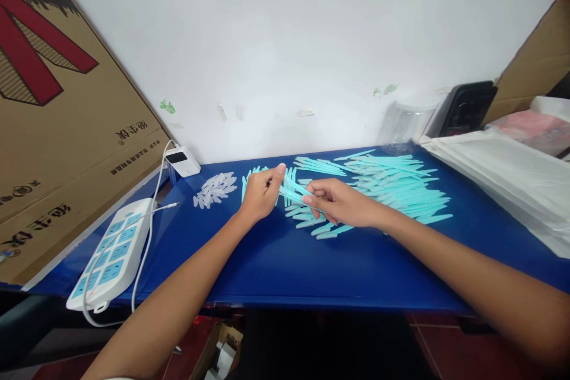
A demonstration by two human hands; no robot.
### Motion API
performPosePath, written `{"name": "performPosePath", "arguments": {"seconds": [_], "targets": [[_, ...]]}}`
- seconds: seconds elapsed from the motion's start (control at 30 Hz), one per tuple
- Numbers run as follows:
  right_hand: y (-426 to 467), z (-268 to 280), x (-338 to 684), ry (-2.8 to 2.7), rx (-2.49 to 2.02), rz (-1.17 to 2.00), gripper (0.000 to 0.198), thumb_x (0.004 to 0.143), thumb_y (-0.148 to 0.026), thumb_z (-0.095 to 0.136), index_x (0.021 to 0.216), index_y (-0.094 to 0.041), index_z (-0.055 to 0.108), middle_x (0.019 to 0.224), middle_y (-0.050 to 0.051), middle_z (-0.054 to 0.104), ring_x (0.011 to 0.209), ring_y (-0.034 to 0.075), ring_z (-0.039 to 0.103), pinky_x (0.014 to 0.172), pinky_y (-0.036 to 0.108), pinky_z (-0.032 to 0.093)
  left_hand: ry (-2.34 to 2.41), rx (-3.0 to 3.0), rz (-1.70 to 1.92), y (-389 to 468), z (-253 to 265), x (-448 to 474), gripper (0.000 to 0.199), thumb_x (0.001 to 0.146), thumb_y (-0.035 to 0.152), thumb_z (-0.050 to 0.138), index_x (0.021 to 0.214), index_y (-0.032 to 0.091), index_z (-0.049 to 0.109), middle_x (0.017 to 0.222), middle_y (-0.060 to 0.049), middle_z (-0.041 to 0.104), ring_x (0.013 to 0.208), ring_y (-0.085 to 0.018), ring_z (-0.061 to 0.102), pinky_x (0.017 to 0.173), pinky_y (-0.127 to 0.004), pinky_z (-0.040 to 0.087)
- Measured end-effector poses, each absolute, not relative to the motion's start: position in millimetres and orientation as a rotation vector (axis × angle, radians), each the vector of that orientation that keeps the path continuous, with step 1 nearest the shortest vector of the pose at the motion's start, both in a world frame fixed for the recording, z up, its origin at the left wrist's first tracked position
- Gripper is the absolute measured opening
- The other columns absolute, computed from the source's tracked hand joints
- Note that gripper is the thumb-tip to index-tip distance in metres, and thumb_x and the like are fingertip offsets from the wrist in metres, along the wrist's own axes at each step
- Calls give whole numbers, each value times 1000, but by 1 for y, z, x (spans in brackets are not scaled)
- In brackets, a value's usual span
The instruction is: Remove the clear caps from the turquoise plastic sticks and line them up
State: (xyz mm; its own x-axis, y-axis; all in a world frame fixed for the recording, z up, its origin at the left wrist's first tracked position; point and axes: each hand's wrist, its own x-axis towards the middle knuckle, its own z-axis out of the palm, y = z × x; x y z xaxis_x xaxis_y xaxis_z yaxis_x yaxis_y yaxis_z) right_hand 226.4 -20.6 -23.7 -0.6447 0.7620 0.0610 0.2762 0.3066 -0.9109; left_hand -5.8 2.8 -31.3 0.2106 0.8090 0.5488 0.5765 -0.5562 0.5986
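Note:
My right hand (332,199) is closed in a pinch on turquoise eyebrow razors (293,190), slim sticks with paler ends. They slant up towards my left hand (263,192), whose fingers are curled with the thumb raised and meet their far ends. How many are held cannot be made out. Under and behind both hands lie more turquoise razors (312,224). A large heap of them (396,187) spreads to the right of my right hand, and a small bundle (320,165) lies behind. Left of my left hand is a pile of small translucent caps (216,190).
A blue table (276,273) meets a white wall. On the left are a power strip (113,252), a white device (182,160) with cables and a large carton (75,130). To the right stand a clear plastic container (407,124), a black object (465,108) and stacked white bags (503,172).

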Motion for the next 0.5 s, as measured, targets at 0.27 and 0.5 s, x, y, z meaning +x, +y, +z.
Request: {"name": "performPosePath", "arguments": {"seconds": [0.27, 0.5], "targets": [[-26, -16, 228, -2144, -918, 1425, 51, 96, -69, 61, 80, -23, 45, 73, 1, 71, 50, 15, 66, 46, 25, 47, 1154, 2120, 1161, 0, -28, -4, 62, 105, 63, 44, 62, 20, 32, 62, 3, 28, 60, -12, 27, 58, -30, 24], [-26, -17, 226, -2115, -955, 1363, 48, 102, -64, 55, 79, -22, 50, 72, 3, 74, 51, 16, 68, 48, 26, 49, 1159, 2044, 1211, 0, -22, 0, 65, 103, 64, 48, 57, 19, 35, 56, 3, 30, 55, -11, 28, 55, -30, 25]]}}
